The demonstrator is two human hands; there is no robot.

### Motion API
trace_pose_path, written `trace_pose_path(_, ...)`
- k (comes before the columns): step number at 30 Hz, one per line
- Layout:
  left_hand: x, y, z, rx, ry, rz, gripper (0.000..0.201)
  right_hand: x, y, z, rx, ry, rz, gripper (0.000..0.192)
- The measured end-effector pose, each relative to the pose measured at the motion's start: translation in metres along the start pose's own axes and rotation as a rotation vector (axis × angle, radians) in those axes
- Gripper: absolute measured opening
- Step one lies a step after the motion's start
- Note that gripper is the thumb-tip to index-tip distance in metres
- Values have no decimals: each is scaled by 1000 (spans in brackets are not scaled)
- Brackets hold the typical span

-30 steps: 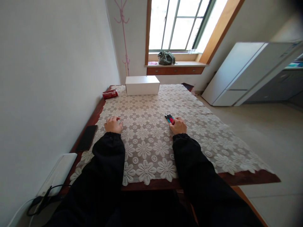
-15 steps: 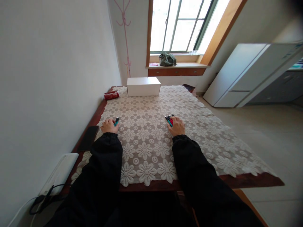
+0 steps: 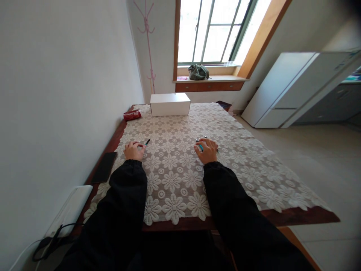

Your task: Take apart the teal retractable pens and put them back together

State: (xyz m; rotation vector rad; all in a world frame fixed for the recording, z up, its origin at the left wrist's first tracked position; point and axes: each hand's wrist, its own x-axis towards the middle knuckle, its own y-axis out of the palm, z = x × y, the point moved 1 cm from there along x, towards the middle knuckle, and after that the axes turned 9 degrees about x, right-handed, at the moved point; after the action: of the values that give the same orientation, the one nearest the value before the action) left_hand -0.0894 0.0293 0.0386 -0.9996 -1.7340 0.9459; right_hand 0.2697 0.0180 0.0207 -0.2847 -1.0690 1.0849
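Observation:
My left hand (image 3: 134, 151) is on the left of the lace tablecloth (image 3: 173, 181), its thumb and fingers closed on a teal and dark pen (image 3: 147, 142) that points up and to the right. Another slim tip shows just beyond these fingers. Farther right, my right hand (image 3: 208, 151) curls over several pens, and a teal pen (image 3: 200, 147) shows between its thumb and fingers. Silvery pen tips stick out past the fingertips. Most of these pens are hidden under the hand.
A white box (image 3: 170, 105) stands at the table's far end, with a red packet (image 3: 132, 115) to its left. Along the left edge lie a dark phone-like slab (image 3: 104, 167) and a white device (image 3: 69, 210) with cables. The wall rises close on the left.
My left hand has shifted slightly right, and its pen now slants more to the right. My right hand's fingers have curled farther over the pens, covering the pink one.

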Motion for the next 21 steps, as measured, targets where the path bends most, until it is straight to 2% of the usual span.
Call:
trace_pose_path(2, -2, 2, -11, -155, 34, -8, 24, 0, 0, 8, 139, -23, 80, 22)
trace_pose_path(3, -5, 3, -18, -259, 52, 28, 26, -2, 2, 13, 226, -38, 160, 24)
trace_pose_path(5, -14, 9, -33, -476, 86, 146, 31, -8, 10, 26, 410, -68, 363, 27)
trace_pose_path(7, -29, 14, -50, -652, 136, 278, 35, -17, 20, 40, 545, -64, 501, 27)
trace_pose_path(11, -64, 27, -81, -964, 161, 561, 41, -36, 38, 62, 745, -8, 643, 30)
trace_pose_path(13, -76, 32, -89, -1062, 137, 626, 43, -40, 40, 65, 748, 21, 661, 27)
trace_pose_path(16, -82, 38, -91, -1086, 119, 654, 42, -40, 38, 64, 775, 9, 699, 24)
trace_pose_path(18, -80, 39, -88, -1055, 115, 626, 41, -38, 36, 62, 781, -11, 727, 22)
trace_pose_path(21, -70, 38, -81, -1010, 110, 470, 41, -34, 34, 58, 660, -53, 674, 23)
